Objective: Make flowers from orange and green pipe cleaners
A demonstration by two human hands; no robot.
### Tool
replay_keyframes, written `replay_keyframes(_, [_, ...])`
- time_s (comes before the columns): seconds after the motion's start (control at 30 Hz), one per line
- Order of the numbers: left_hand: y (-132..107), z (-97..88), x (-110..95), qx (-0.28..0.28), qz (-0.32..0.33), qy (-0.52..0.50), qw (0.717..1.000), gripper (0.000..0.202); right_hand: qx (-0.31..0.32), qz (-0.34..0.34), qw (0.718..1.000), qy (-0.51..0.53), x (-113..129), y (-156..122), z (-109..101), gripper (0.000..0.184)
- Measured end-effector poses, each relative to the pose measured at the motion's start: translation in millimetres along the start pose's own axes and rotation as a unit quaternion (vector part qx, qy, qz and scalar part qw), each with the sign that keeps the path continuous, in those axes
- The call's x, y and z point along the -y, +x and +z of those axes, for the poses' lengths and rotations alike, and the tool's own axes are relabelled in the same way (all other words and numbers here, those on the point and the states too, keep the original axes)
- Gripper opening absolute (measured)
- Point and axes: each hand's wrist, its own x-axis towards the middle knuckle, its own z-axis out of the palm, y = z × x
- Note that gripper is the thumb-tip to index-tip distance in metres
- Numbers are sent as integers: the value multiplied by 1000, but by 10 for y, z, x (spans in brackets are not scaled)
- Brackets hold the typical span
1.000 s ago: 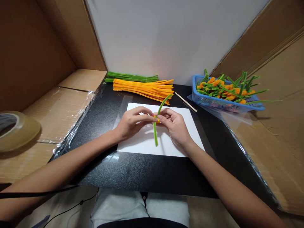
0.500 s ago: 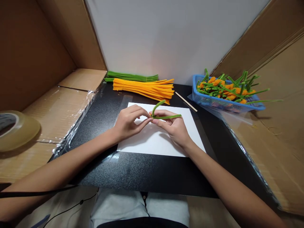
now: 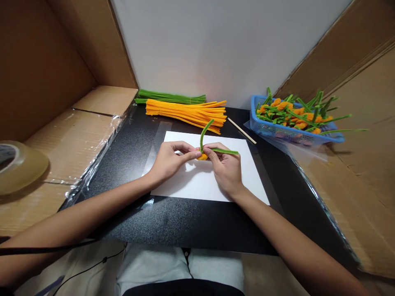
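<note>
Orange piece (image 3: 202,157) shows more; green stem (image 3: 202,135) stands steeper.

On your tabletop (image 3: 173,226), the paper sheet (image 3: 200,185) is the dial's centre. Over it, your left hand (image 3: 173,160) and right hand (image 3: 226,168) have the workpiece (image 3: 203,157) between them. At eleven o'clock lies the rear bundle (image 3: 173,97), just behind the front bundle (image 3: 185,111), which reaches toward twelve. Your stick (image 3: 242,130) lies between one and two, the basket (image 3: 277,132) (pieces (image 3: 300,117) heaped inside, some jutting past its rim) at two. Your tape roll (image 3: 27,168) sits on cardboard (image 3: 92,127) at nine.
</note>
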Motion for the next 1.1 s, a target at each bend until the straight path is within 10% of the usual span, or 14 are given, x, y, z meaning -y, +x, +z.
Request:
replay_keyframes(0.33, [-40, 28, 39, 32, -107, -91, 990, 30, -7, -77, 995, -61, 28, -8, -4, 13])
replay_keyframes(0.5, [-83, 47, 70, -21, 114, 80, 990, 18, -10, -53, 995, -88, 97, -8, 15, 15])
replay_keyframes(0.7, [50, -146, 117, 24, 461, 358, 812, 20, 44, 128, 987, 84, 159, 30, 33, 32])
replay_keyframes(0.87, [116, -203, 108, 88, 481, 403, 774, 22, 55, 208, 961, 175, 124, 43, 42, 45])
replay_keyframes(1.1, [25, -89, 115, -55, 450, 333, 827, 9, -32, 2, 999, -11, 146, -8, 32, 16])
